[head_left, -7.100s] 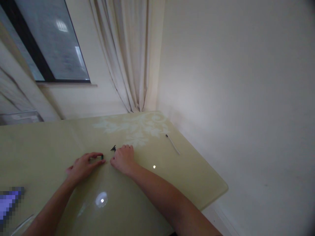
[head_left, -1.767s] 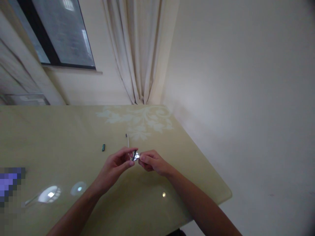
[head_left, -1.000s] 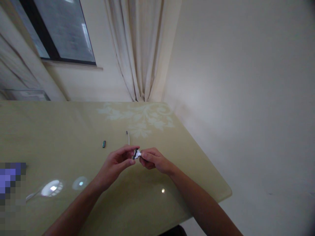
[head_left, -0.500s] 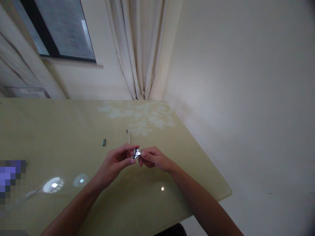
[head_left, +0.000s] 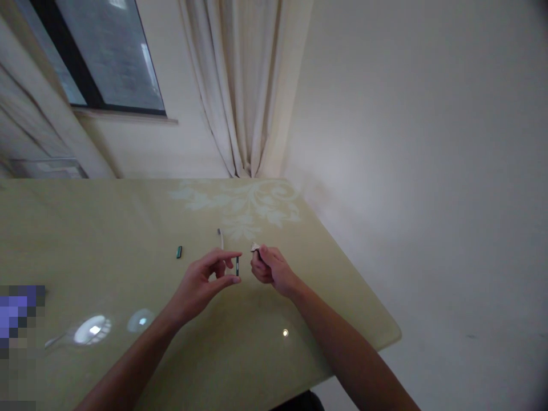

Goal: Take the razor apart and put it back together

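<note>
My left hand point(head_left: 204, 281) pinches a thin dark strip, apparently a razor cartridge point(head_left: 237, 266), upright between thumb and index fingertip. The other fingers curl behind it. To its right, my right hand point(head_left: 272, 269) is closed around a silver metal piece that looks like a razor handle point(head_left: 255, 247). Its shiny end sticks out above the thumb; the rest is hidden in the fist. A gap separates the cartridge from the handle. Left of my hands, a small black and green piece point(head_left: 179, 252), similar to a cartridge, lies on the table.
A thin white item with a dark tip point(head_left: 221, 237) lies behind my left hand, partly hidden. The glossy greenish table point(head_left: 107, 228) carries a white floral pattern and light reflections. A pixelated purple patch point(head_left: 19, 305) is at the left. Curtains point(head_left: 240, 85) and a wall stand beyond.
The silver handle and the dark cartridge were touching; now they are apart. My right hand has moved slightly right and turned, tilting the handle upward. My left hand stays nearly in place.
</note>
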The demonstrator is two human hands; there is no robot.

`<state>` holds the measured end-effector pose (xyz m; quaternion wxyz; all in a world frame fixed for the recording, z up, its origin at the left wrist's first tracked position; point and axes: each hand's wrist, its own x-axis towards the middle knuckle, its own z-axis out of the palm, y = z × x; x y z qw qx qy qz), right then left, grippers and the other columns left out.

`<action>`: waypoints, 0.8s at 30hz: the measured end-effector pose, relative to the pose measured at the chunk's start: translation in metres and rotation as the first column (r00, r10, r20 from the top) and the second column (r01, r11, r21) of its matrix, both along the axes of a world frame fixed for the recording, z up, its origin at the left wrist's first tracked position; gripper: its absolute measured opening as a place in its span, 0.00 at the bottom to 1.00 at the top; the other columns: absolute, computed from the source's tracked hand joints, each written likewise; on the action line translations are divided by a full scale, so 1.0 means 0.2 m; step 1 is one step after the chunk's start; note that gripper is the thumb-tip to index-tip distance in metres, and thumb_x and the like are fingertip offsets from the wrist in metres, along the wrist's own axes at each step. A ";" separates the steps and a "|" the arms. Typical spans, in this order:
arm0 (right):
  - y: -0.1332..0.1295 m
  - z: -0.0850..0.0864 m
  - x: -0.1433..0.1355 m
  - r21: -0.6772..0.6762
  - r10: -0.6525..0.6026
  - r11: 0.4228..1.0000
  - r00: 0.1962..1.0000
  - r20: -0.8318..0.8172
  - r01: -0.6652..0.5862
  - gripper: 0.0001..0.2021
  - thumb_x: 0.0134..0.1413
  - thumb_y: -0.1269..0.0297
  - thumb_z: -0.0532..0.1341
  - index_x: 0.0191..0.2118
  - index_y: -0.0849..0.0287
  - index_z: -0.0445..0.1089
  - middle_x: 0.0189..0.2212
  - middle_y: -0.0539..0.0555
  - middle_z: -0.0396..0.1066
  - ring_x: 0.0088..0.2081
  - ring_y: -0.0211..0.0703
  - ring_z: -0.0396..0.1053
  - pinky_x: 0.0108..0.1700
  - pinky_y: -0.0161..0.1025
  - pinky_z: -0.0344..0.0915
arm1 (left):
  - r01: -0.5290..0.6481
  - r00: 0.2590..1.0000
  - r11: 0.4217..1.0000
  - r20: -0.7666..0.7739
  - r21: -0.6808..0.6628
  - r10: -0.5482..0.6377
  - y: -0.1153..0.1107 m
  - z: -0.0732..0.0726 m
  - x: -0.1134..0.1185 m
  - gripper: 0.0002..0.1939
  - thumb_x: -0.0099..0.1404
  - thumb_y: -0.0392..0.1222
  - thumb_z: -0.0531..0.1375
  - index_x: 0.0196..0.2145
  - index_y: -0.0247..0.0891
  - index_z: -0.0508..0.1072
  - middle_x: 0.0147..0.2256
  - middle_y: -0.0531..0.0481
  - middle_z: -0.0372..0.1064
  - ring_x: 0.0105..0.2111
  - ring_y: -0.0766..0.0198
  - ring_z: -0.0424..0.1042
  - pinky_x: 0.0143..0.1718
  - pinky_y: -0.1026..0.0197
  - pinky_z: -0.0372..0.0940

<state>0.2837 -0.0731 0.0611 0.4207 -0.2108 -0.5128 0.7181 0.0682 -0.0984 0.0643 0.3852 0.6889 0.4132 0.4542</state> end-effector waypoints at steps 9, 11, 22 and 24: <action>0.14 0.02 0.10 -0.082 -0.526 0.849 0.849 -0.045 0.522 0.33 0.54 0.29 0.62 0.23 0.55 0.54 0.14 0.38 0.42 0.15 0.28 0.36 0.16 0.31 0.32 | -0.025 0.738 0.997 -0.671 0.079 0.072 0.41 0.01 0.39 0.17 0.61 0.41 0.70 0.48 0.40 0.83 0.43 0.44 0.76 0.42 0.55 0.75 0.45 0.58 0.66; 0.18 0.01 0.14 -0.078 -0.586 0.809 0.811 -0.009 0.583 0.34 0.53 0.28 0.62 0.23 0.55 0.54 0.14 0.38 0.43 0.15 0.27 0.37 0.16 0.31 0.33 | -0.039 0.723 0.997 -0.687 0.059 0.069 0.52 0.00 0.48 0.16 0.59 0.41 0.71 0.46 0.39 0.83 0.42 0.43 0.78 0.45 0.52 0.75 0.46 0.57 0.66; 0.25 -0.05 0.20 -0.170 -0.673 0.727 0.740 0.015 0.665 0.34 0.53 0.26 0.59 0.24 0.54 0.52 0.14 0.38 0.44 0.14 0.28 0.38 0.14 0.31 0.36 | -0.008 0.743 0.996 -0.666 -0.093 -0.056 0.78 -0.12 0.62 0.19 0.55 0.44 0.70 0.45 0.38 0.85 0.32 0.49 0.81 0.33 0.60 0.78 0.34 0.64 0.65; 0.24 -0.04 0.19 -0.163 -0.665 0.736 0.747 0.011 0.657 0.33 0.54 0.26 0.59 0.24 0.54 0.52 0.14 0.38 0.44 0.14 0.28 0.38 0.15 0.31 0.35 | 0.012 0.752 0.995 -0.654 -0.102 -0.076 0.79 -0.13 0.61 0.19 0.55 0.44 0.69 0.45 0.37 0.85 0.30 0.51 0.80 0.32 0.61 0.77 0.33 0.64 0.65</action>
